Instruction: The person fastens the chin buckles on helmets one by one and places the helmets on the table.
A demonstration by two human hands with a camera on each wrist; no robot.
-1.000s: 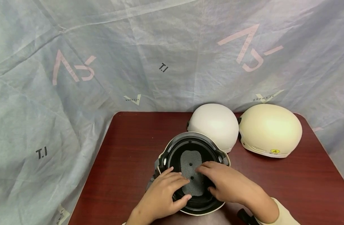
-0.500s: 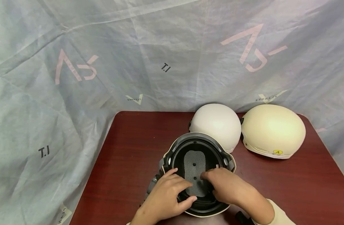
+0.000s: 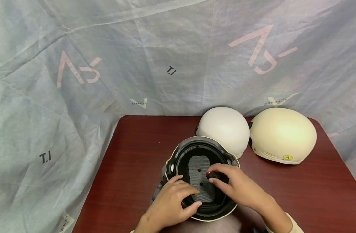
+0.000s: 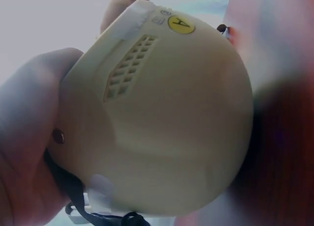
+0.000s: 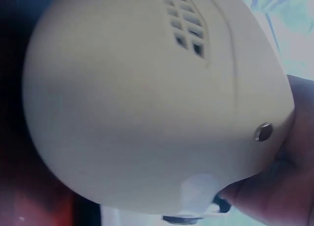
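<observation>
A cream helmet lies upside down on the table, its black lining and grey mesh pad facing up. My left hand grips its near-left rim, fingers bent over the edge into the opening. My right hand is above the right side of the opening and pinches a small black strap buckle with a reddish end between thumb and fingers. The left wrist view shows the helmet's outer shell with a vent and a dark strap. In the right wrist view the shell hides most of the right hand.
A white helmet stands right way up just behind the upturned one. To its right stands a cream helmet with a yellow sticker. The dark red table meets a grey fabric sheet at its back edge.
My right hand dipped into the helmet and came up pinching the black buckle. The upturned helmet shifted slightly right, then back a little left. My left hand has stayed on the rim.
</observation>
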